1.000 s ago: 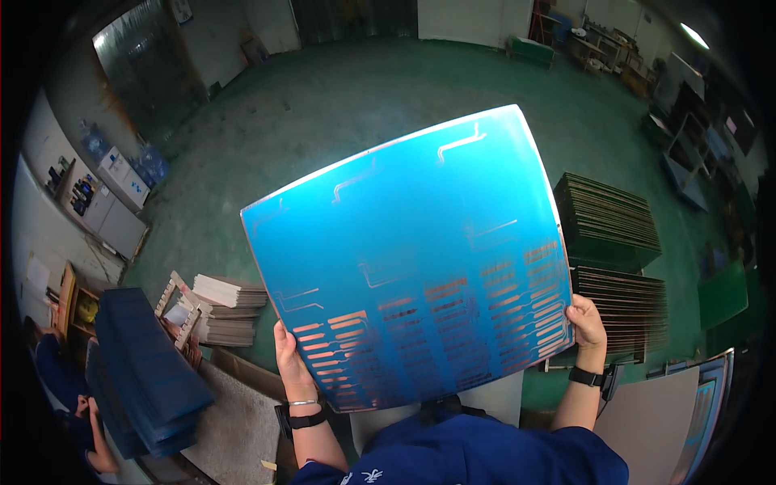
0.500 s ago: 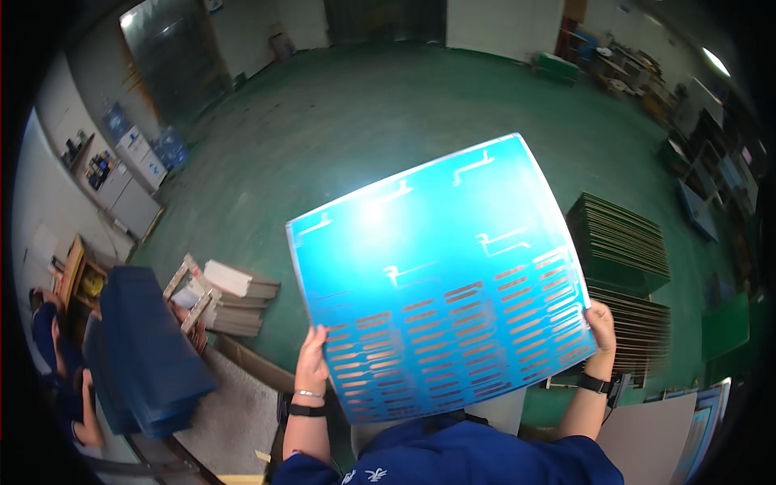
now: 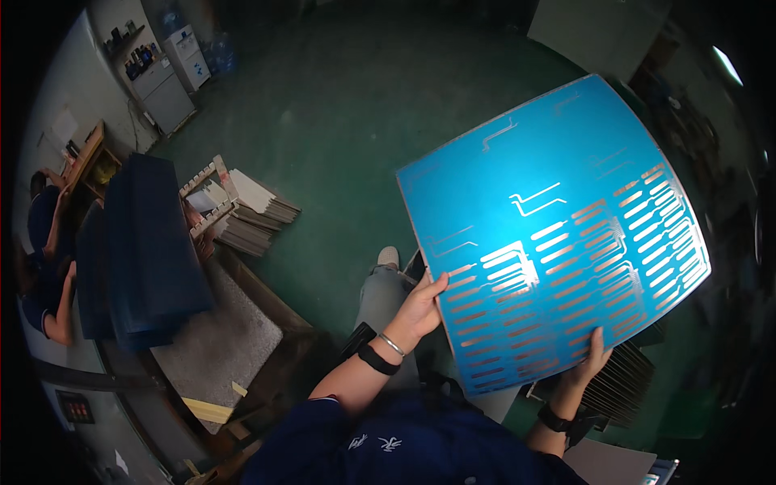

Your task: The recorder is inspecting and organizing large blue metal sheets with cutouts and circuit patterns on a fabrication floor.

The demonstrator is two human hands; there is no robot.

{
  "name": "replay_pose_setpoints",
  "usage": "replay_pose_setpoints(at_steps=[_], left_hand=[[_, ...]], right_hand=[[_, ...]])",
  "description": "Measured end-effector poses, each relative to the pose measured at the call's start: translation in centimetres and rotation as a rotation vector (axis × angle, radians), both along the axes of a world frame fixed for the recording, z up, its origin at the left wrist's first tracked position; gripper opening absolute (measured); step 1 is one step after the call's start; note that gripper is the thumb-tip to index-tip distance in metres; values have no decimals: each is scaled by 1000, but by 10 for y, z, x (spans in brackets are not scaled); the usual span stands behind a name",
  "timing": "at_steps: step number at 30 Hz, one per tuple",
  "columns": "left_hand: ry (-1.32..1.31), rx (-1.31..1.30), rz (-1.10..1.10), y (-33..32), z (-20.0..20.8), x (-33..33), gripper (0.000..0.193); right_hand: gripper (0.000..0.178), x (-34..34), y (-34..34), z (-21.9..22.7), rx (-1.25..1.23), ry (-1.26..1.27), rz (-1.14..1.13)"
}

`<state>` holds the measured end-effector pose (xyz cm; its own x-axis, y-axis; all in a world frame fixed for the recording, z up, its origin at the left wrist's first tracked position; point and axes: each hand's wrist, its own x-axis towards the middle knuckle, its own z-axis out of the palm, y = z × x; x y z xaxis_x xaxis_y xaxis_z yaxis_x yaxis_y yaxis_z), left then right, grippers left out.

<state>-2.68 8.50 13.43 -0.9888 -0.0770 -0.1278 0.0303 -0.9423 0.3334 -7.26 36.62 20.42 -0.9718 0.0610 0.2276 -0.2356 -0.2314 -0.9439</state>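
A large blue circuit board panel (image 3: 525, 194) with copper-coloured strips and thin traces is held up in front of me, tilted with its far right corner highest. My left hand (image 3: 422, 309) pinches its left edge, thumb on the face and the other fingers behind. My right hand (image 3: 594, 362) grips the near edge toward the right, thumb lying on the face and the fingers hidden underneath. Light glares off several strips.
Behind the panel, a rack of upright boards (image 3: 618, 388) partly shows at the lower right. To the left are a grey-topped table (image 3: 218, 323), a stack of dark blue panels (image 3: 153, 242), and stacked pale boards (image 3: 259, 206). Another person's arm (image 3: 61, 311) is at the far left.
The panel has moved right and turned. My right hand has shifted from its right edge to the near edge, while my left hand stays on the left edge. My view has swung.
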Motion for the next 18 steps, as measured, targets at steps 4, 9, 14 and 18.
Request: replay_pose_setpoints(at_steps=[4, 9, 14, 18], left_hand=[[40, -218, -355, -4, -23, -12, 42], [-221, -1520, -125, -44, -106, 4, 34], [-504, -1200, 131, -61, -133, 35, 21], [-559, -1298, 243, -59, -134, 43, 18]], right_hand=[[35, -31, -7, 70, 41, 107, -142], [29, -77, 3, 96, 234, 101, -89], [17, -113, -40, 66, 320, 83, -125], [4, -147, -98, 28, 495, 108, -149]])
